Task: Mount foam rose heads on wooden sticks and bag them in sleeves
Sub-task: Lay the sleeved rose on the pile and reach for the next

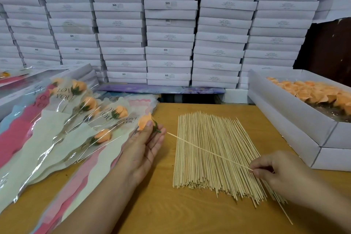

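Dozens of flat white boxes (171, 30) are stacked along the far edge of the table (165, 213). Left side is covered in printed sleeves (57, 138) with finished roses in them, and an open white box (284, 112) of orange foam heads (319, 93) sits at the right edge. Big pile of wooden sticks (214, 154) lies mid-table. Left hand (146, 146) grips one foam rose head (145, 122) with thumb and fingers, just above the sleeves' edge. Right hand (279, 173) pinches a single stick (209, 151), its tip nearly touching the rose's green base.
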